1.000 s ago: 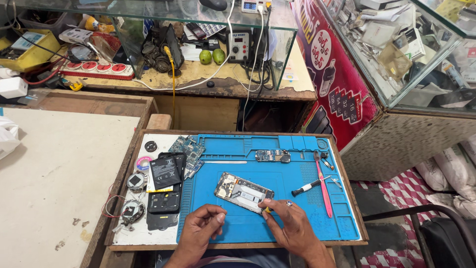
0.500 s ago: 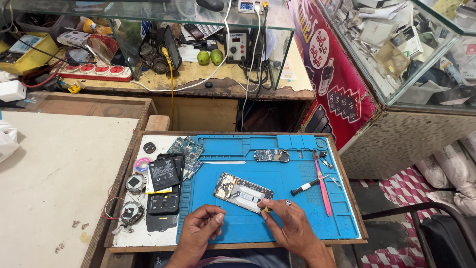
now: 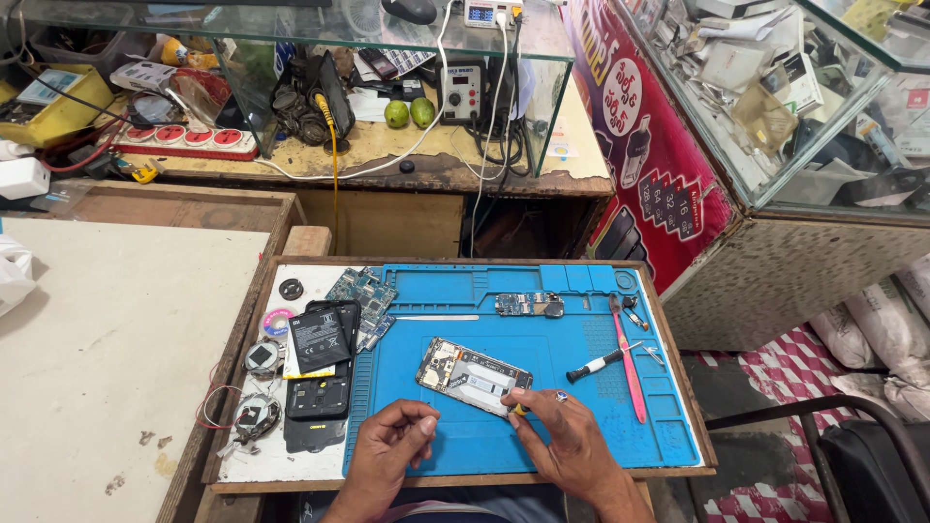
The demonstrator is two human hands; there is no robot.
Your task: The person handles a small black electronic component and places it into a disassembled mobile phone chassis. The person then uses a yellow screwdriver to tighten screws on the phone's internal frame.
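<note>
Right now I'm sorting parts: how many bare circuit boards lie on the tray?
2: one green circuit board at the mat's upper left, one small board top centre. Others may be hidden.

Both forearms enter the head view from the 6 o'clock edge. The left hand [image 3: 392, 441] lies palm down, fingers curled loosely inward, thumb tip meeting the index finger. The right hand [image 3: 562, 436] angles toward 11 o'clock, fingers bent, thumb and index fingertips pinched together; a ring sits on one finger.
</note>
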